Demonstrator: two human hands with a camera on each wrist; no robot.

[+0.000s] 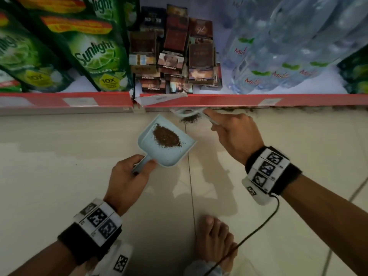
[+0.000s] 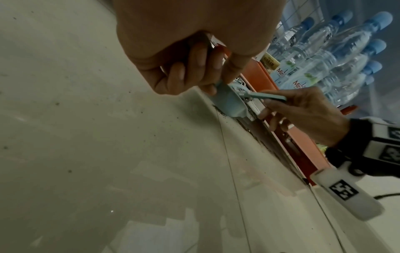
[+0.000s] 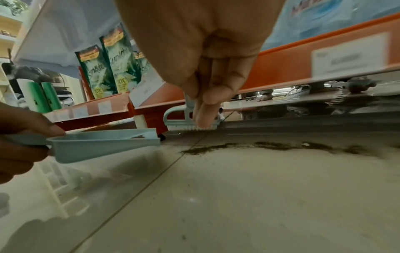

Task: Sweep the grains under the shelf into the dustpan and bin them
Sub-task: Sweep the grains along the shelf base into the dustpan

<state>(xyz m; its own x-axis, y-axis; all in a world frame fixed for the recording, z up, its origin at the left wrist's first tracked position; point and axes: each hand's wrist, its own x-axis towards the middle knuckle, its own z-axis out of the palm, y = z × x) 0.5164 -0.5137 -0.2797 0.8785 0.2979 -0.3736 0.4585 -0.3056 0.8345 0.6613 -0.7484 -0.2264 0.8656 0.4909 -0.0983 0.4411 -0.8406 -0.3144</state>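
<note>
Grains, second pass: one pile in the pan, more on the floor.

The grains [image 1: 190, 118] lie in a dark line on the tile along the shelf [image 1: 239, 100] foot; a heap sits in the dustpan [image 1: 169, 156]. My left hand [image 1: 127, 176] grips the pan handle, the pan tipped handle-down off the floor, I judge to keep its load. My right hand [image 1: 233, 134] pinches the brush [image 3: 190, 122], bristles down at the shelf gap to draw grains outward.

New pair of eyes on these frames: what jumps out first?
The pale blue dustpan in the middle of the floor, held by the left hand and already carrying a dark heap of grains. To its right, the right hand holds a small brush at the shelf's red edge, where loose grains trail along the tiles.
</note>
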